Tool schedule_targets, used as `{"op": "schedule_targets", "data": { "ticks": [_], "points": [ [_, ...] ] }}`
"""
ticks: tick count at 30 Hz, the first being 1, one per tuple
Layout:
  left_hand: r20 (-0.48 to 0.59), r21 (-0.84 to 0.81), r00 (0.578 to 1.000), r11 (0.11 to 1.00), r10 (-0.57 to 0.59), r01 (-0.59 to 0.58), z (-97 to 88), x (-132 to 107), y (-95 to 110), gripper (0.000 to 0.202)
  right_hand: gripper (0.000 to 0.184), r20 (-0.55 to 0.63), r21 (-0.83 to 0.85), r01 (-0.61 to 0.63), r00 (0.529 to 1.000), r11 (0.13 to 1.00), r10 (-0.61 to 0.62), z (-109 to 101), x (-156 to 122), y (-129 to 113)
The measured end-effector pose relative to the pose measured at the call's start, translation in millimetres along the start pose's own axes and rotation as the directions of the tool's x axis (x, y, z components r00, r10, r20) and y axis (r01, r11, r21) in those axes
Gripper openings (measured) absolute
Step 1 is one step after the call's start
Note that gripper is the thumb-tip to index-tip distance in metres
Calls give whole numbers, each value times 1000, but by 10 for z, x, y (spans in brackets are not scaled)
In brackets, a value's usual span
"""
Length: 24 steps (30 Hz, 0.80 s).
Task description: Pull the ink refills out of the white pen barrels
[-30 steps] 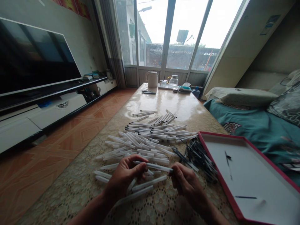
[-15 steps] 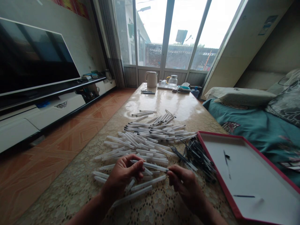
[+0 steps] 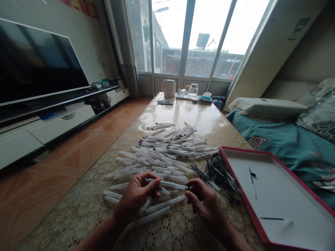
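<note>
My left hand pinches a white pen between thumb and fingers, holding it nearly level above the table. The pen's dark end points right, toward my right hand. At that end my right thumb and forefinger are apart; whether a fingertip still brushes the pen I cannot tell. Beneath and beyond the hands lie many white pen barrels, those farther back showing dark ends. A heap of thin black refills lies right of them, beyond my right hand.
A red-rimmed white tray at the right holds a few dark slender pieces. At the table's far end stand a pale jug, a glass pot and a tissue pack. A teal-covered sofa borders the right side.
My right thumb and forefinger have parted at the pen's dark end, which now shows between them. My left hand and the pen have hardly moved.
</note>
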<state>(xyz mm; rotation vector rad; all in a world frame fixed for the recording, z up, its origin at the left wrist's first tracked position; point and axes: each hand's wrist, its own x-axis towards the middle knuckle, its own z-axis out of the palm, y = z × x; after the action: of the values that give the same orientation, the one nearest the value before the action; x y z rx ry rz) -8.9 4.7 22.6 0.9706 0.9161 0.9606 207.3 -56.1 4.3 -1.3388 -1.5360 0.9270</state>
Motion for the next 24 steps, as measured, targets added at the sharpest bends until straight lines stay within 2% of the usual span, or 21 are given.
{"op": "schedule_targets", "data": {
  "ticks": [5, 10, 15, 21, 24],
  "points": [
    [6, 26, 1000, 1000, -6, 6, -18, 14, -27, 34, 41, 33, -66, 38, 999, 997, -36, -14, 3, 8],
    [8, 17, 1000, 1000, 8, -8, -27, 19, -21, 34, 28, 1, -84, 47, 999, 995, -47, -15, 9, 29],
    [-5, 29, 1000, 1000, -1, 1, -16, 13, -17, 34, 39, 16, -118, 100, 995, 988, -98, -14, 19, 54],
    [-23, 9, 1000, 1000, -2, 2, 8, 4, -8, 35, 25, -22, -96, 90, 995, 991, -93, -9, 6, 48],
    [-32, 13, 999, 1000, 2, -2, 27, -10, 6, 35, 27, -25, -69, 75, 997, 995, -77, -1, 12, 46]
  ]
}}
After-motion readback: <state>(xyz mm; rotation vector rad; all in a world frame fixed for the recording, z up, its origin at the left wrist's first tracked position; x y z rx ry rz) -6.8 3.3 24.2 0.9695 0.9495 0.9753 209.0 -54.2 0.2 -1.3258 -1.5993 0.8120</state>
